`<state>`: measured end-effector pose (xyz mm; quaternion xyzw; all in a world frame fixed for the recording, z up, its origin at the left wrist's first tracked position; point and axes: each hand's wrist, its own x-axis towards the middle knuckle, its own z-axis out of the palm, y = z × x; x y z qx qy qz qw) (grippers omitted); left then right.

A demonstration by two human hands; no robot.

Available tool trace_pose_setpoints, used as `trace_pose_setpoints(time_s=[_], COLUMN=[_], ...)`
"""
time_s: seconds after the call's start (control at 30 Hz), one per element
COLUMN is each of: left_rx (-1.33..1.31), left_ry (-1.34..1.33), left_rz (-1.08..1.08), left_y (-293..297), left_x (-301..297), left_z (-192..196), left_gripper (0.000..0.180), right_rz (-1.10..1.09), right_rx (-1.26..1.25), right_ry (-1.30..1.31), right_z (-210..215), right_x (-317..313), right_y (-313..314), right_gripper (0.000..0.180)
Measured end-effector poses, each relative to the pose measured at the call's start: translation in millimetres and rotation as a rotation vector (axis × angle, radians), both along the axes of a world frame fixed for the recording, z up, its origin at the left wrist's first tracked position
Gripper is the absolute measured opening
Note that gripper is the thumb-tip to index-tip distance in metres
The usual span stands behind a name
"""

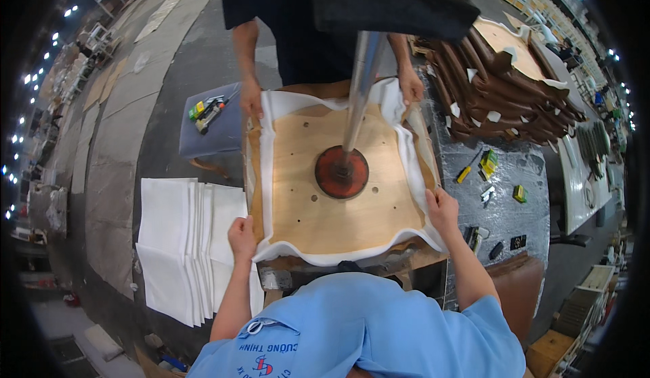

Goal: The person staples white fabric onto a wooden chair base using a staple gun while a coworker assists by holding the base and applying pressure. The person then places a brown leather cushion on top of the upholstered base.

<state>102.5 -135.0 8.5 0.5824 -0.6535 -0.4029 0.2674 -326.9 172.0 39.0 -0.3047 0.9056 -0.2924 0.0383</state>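
Note:
A plywood seat board lies on white padding fabric whose edges fold up around it. A red round press disc on a metal pole stands on the board's middle. My left hand grips the fabric at the near left corner. My right hand holds the fabric edge at the near right side. Across the board, another person's two hands hold the far corners of the fabric.
A stack of white fabric sheets lies at the left. A grey stool carries a stapler-like tool. Brown upholstered seat pieces are piled at the right, with small tools on a grey bench below them.

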Motion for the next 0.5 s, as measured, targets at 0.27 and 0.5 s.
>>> trace_pose_setpoints(time_s=[0.27,0.5], left_rx=[0.033,-0.610], left_ry=[0.261,-0.366], left_rz=[-0.190,-0.507], left_y=[-40,27], left_x=[-81,-127], left_z=[41,-16], left_gripper=[0.019,0.047], right_rz=[0.269,0.649], right_rx=[-0.264,-0.052], right_ry=[-0.144,0.210], right_z=[21,-19], right_x=[12,46], right_y=[-86,-96], right_gripper=[0.022,0.053])
